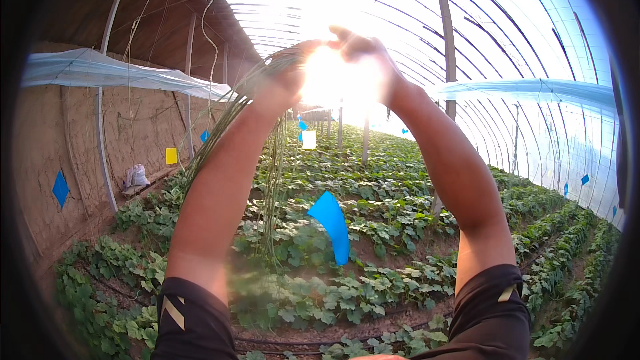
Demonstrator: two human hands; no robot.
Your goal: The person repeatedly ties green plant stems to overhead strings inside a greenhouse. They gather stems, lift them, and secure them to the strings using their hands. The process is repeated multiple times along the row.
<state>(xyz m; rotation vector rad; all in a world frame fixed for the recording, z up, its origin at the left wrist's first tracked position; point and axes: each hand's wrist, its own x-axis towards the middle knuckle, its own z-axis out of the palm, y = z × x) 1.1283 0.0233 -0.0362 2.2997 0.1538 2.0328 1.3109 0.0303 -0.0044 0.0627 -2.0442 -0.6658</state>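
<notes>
Both my arms are raised in front of me, with the hands close together in strong sun glare. A bundle of thin green strings (pixel 272 180) hangs over and around my left hand (pixel 287 72), which holds it; the strands trail down both sides of the forearm. My right hand (pixel 357 47) is up beside it, just to the right, its fingers bent toward the left hand. Glare hides the fingertips and whatever lies between the hands, so I cannot tell whether the right hand grips anything.
Rows of leafy green plants (pixel 320 295) fill the greenhouse floor. A blue card (pixel 332 227) hangs ahead, low between my arms. Upright posts (pixel 445 40), a yellow card (pixel 171 155), a white card (pixel 309 140) and plastic sheeting (pixel 530 90) stand or hang around. A sack (pixel 136 176) sits by the earthen wall.
</notes>
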